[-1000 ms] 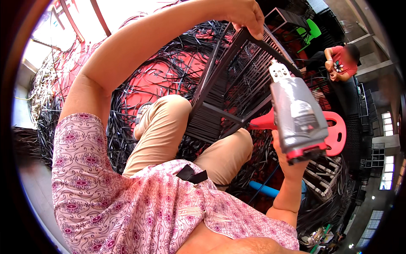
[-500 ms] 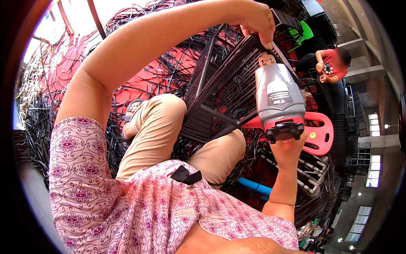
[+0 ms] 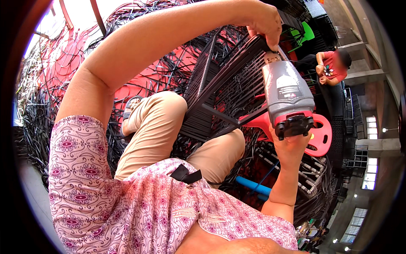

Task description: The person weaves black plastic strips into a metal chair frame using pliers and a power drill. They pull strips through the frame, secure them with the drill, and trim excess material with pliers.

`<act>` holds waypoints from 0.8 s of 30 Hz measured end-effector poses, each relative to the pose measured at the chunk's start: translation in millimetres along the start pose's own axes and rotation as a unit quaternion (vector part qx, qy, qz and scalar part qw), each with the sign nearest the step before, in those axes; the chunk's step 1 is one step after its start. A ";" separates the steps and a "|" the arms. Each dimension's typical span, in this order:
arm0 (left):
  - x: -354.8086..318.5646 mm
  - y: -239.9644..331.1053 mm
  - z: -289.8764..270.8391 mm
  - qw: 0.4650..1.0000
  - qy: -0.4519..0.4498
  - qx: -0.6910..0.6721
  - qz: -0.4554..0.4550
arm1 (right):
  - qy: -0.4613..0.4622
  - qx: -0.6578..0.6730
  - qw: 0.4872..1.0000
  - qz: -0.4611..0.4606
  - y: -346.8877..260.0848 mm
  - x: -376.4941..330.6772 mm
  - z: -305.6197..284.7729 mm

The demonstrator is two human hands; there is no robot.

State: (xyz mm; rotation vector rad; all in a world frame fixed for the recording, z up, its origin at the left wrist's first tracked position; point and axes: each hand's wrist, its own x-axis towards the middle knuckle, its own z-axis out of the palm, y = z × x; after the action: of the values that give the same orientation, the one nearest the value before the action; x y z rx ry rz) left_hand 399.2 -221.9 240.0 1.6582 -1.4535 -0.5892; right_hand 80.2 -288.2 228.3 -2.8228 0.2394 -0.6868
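My left hand (image 3: 266,25) reaches over the far top edge of a black slatted furniture frame (image 3: 224,78) and its fingers close round that edge. The frame leans by my knees, and black strips show along it. In my right hand (image 3: 289,146) is a grey and red power tool (image 3: 289,86), shaped like a staple or nail gun, with a black rear end facing me. Its metal nose (image 3: 272,57) is at the frame's edge, just below my left fingers. Whether it touches cannot be told. The tool's body hides most of my right fingers.
Tangled black strips (image 3: 38,139) cover the red floor sheet (image 3: 141,78) on the left. Behind my right hand stands a red plastic chair (image 3: 322,135); a blue tube (image 3: 253,185) lies below. A person in red (image 3: 336,67) sits at the far right, near a green chair (image 3: 306,34).
My right hand and the power tool have shifted right and slightly up. My left hand has slid a little to the right along the frame's edge.
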 end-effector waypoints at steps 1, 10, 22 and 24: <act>-0.1 -0.5 0.6 1.000 0.001 -0.010 0.003 | 0.004 -0.014 1.000 -0.015 2.7 -1.0 0.8; -4.9 -1.3 1.3 0.999 0.011 -0.025 0.020 | -0.004 0.013 1.000 -0.006 -0.1 -2.5 3.3; -0.3 -7.5 1.6 0.999 0.009 -0.026 0.020 | -0.029 0.006 1.000 0.001 -1.9 1.4 2.8; 2.1 -6.5 4.0 1.000 0.013 -0.022 0.013 | -0.008 0.050 0.999 0.019 3.5 -0.5 5.3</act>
State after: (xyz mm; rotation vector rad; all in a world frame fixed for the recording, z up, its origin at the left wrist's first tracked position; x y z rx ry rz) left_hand 400.1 -225.1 232.8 1.6050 -1.4325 -0.5793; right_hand 81.9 -290.5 222.6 -2.7205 0.2486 -0.6502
